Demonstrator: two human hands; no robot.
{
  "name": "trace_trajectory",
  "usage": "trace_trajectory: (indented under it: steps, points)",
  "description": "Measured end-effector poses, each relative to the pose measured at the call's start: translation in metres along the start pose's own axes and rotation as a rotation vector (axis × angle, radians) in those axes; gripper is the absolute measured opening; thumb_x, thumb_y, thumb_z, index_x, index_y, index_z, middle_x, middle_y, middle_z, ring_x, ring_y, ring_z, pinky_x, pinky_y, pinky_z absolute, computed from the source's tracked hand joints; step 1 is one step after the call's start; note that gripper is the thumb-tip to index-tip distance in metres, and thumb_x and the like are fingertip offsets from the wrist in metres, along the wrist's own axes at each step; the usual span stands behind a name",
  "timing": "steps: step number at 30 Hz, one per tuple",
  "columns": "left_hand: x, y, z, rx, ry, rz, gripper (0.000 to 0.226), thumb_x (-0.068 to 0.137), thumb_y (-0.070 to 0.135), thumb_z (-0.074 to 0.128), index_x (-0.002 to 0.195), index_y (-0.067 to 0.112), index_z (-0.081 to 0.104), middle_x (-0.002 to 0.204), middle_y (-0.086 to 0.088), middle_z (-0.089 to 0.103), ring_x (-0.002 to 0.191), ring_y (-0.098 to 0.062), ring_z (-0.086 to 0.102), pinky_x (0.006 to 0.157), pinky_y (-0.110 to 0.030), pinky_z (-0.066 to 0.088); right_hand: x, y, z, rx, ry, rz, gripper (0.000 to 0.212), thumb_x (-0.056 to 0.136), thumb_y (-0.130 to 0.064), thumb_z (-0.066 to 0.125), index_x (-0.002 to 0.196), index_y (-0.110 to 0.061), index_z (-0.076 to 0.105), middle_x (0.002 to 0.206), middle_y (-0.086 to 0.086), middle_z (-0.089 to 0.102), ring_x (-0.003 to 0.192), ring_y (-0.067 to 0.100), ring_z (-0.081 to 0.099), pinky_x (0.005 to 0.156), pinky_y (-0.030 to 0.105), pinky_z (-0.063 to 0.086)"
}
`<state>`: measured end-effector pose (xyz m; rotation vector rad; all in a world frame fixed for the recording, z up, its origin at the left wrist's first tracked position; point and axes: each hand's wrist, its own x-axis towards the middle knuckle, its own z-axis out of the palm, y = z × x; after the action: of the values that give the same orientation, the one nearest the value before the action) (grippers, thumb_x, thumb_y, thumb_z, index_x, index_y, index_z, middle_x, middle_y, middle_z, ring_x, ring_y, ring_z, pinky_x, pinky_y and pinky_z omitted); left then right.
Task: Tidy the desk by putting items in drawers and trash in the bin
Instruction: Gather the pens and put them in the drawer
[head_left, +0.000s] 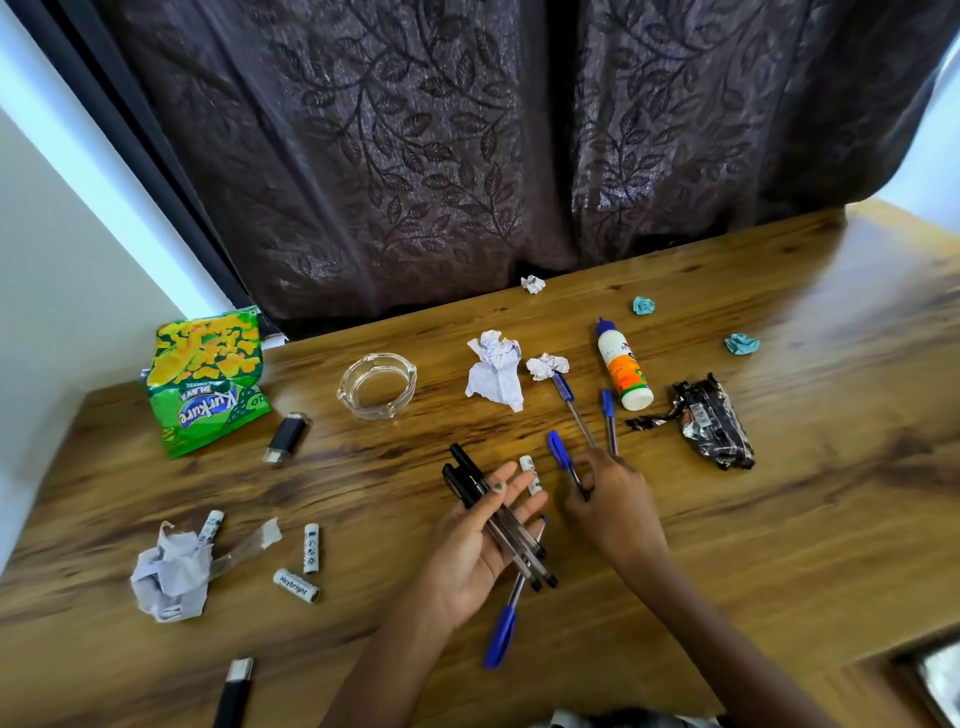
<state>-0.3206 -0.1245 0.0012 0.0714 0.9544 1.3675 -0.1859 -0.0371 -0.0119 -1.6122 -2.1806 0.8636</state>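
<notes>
my left hand (480, 540) lies palm up just above the worktop (779, 545), fingers nearly straight, carrying a bundle of pens (498, 514) across the palm. my right hand (610, 499) has its fingers curled, pinching the lower end of a blue pen (561, 457).

risks:
- the bundle rests on an open palm with no finger closed over it. tilting the palm, or adding the blue pen carelessly, could let the pens roll off onto the worktop.
- the blue pen is held near one end only. it could swing or slip during transfer.
- a battery (531, 474) lies just beside both hands and could be knocked and roll.

orientation:
- the bundle's long axis runs from upper left to lower right; the black caps point away from me, up and left.
- one pen in the bundle is reversed, its blue cap toward me, lower left.
- the blue pen's cap points up and left, its axis roughly parallel to the bundle.
</notes>
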Motion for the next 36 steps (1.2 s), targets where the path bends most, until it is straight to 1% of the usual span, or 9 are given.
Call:
trace_trajectory:
  steps: [3,7,9,11,20,24,27,33,36]
  points:
    - [0.001,-0.002,0.0,0.0,-0.005,-0.006,0.047,0.079,0.012,0.058,0.126,0.009,0.055,0.121,-0.012,0.065,0.108,-0.028,0.065,0.085,-0.037,0.056,-0.002,-0.002,-0.009,0.264,-0.006,0.051,0.036,0.083,-0.01,0.066,0.118,-0.014,0.057,0.076,-0.01,0.061,0.066,-0.001,0.058,0.056,0.011,0.043]
    - [0.002,-0.004,0.002,0.019,-0.007,-0.013,0.045,0.077,0.008,0.059,0.122,0.007,0.058,0.116,-0.014,0.067,0.104,-0.028,0.067,0.084,-0.037,0.057,-0.009,-0.013,-0.023,0.657,-0.114,0.084,0.036,0.081,-0.003,0.066,0.115,-0.013,0.06,0.084,0.001,0.071,0.077,0.013,0.068,0.067,0.021,0.057]
    - [0.001,-0.004,0.004,0.018,-0.014,-0.015,0.042,0.073,0.007,0.061,0.115,0.005,0.063,0.107,-0.016,0.07,0.095,-0.026,0.07,0.08,-0.037,0.058,-0.014,-0.021,-0.027,0.764,-0.21,0.085,0.033,0.082,0.001,0.063,0.112,-0.013,0.06,0.083,0.004,0.073,0.077,0.021,0.07,0.071,0.032,0.059]
    - [-0.001,-0.004,0.005,0.013,-0.027,-0.014,0.036,0.073,0.007,0.061,0.109,0.003,0.066,0.096,-0.017,0.072,0.079,-0.025,0.072,0.073,-0.036,0.059,-0.019,-0.028,-0.027,0.807,-0.279,0.047,0.028,0.083,0.003,0.061,0.105,-0.013,0.061,0.081,0.001,0.074,0.074,0.016,0.071,0.065,0.028,0.059]
    - [-0.006,0.002,0.006,0.044,-0.073,-0.012,0.037,0.079,0.014,0.06,0.116,0.01,0.063,0.115,-0.013,0.068,0.08,-0.021,0.071,0.076,-0.046,0.059,-0.027,-0.034,-0.02,0.673,-0.33,-0.127,0.036,0.084,0.001,0.061,0.107,-0.025,0.053,0.083,0.001,0.071,0.069,0.003,0.068,0.057,0.017,0.052]
    - [-0.003,0.008,-0.001,-0.043,-0.011,-0.004,0.042,0.08,0.011,0.057,0.122,0.007,0.058,0.12,-0.012,0.066,0.098,-0.027,0.069,0.078,-0.046,0.058,-0.022,-0.028,-0.021,0.501,-0.241,-0.164,0.023,0.086,-0.007,0.062,0.105,-0.02,0.059,0.084,-0.003,0.07,0.075,0.004,0.068,0.068,0.024,0.057]
    - [-0.003,0.016,-0.011,-0.071,-0.003,0.024,0.044,0.081,0.011,0.055,0.125,0.007,0.056,0.121,-0.012,0.065,0.102,-0.028,0.067,0.079,-0.043,0.058,-0.017,-0.017,-0.025,0.238,-0.182,-0.25,0.016,0.087,-0.011,0.062,0.097,-0.024,0.062,0.09,-0.01,0.064,0.082,-0.001,0.061,0.071,0.012,0.05]
    - [-0.004,0.025,-0.022,-0.057,0.015,0.058,0.045,0.081,0.012,0.055,0.126,0.01,0.055,0.123,-0.011,0.064,0.106,-0.027,0.065,0.085,-0.041,0.056,-0.026,-0.01,-0.013,-0.188,-0.418,-0.514,0.027,0.089,-0.029,0.057,0.116,-0.031,0.058,0.124,-0.013,0.049,0.122,0.001,0.034,0.106,0.025,0.031]
    - [-0.005,0.023,-0.022,-0.052,0.007,0.055,0.046,0.08,0.012,0.056,0.126,0.01,0.055,0.123,-0.011,0.064,0.107,-0.028,0.065,0.085,-0.041,0.056,-0.029,-0.011,-0.004,-0.305,-0.406,-0.556,0.028,0.088,-0.03,0.057,0.116,-0.033,0.058,0.129,-0.012,0.044,0.127,0.008,0.028,0.108,0.03,0.026]
